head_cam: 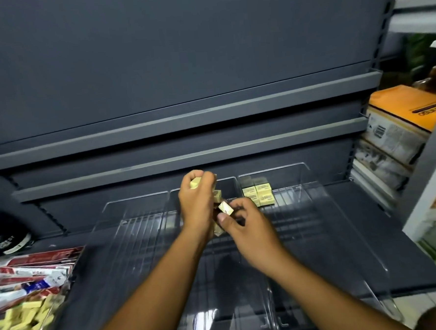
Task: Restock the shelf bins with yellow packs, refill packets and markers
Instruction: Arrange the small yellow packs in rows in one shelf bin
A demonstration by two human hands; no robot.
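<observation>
My left hand grips a handful of small yellow packs above the middle clear shelf bin. More of those packs show below its palm. Just to the right, my right hand pinches one yellow pack between thumb and fingers. Several yellow packs stand stacked at the back of the right clear bin. The left clear bin holds nothing that I can see.
At the lower left, a clear supply container holds loose yellow packs with red and white refill packets behind them. A dark round object sits at the far left. Orange and white boxes fill the neighbouring shelf on the right. Grey shelf edges hang overhead.
</observation>
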